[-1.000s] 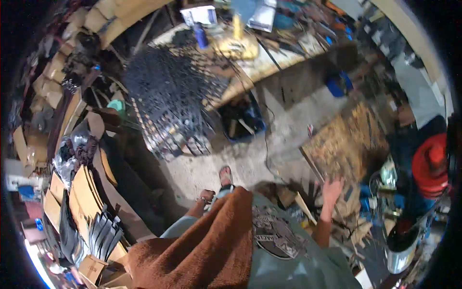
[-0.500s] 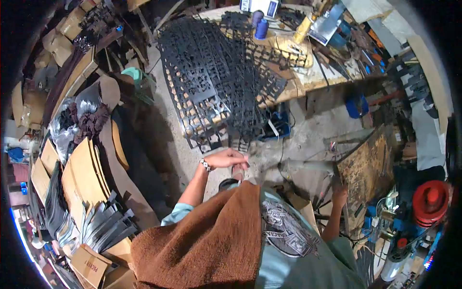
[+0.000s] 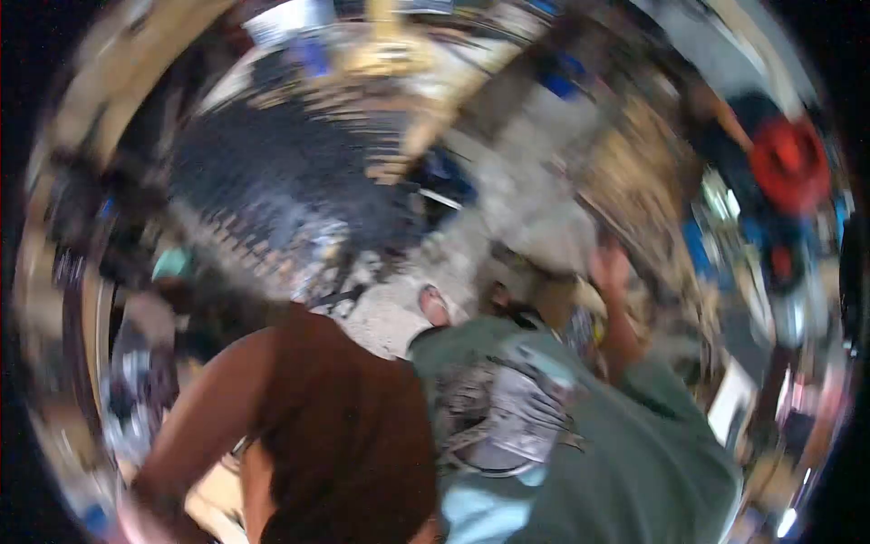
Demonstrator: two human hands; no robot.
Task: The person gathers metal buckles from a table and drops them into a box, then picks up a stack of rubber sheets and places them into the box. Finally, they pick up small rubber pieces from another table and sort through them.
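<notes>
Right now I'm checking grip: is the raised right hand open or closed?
Cannot tell: the right hand is raised beside the wooden board, but motion blur hides its fingers.

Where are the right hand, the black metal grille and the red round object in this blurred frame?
right hand (image 3: 609, 269): head view, on the palm, raised beside the brown board.
black metal grille (image 3: 272, 177): head view, on its dark middle.
red round object (image 3: 790, 152): head view, on its red top; too blurred to identify.

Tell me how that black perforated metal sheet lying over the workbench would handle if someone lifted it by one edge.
The black perforated sheet looks thin and broad, so it would probably flex and sag rather than stay flat. Its many cut-outs likely keep it fairly light for its spread. It overhangs the workbench, so a push might slide it off. Blur hides finer detail.
</notes>
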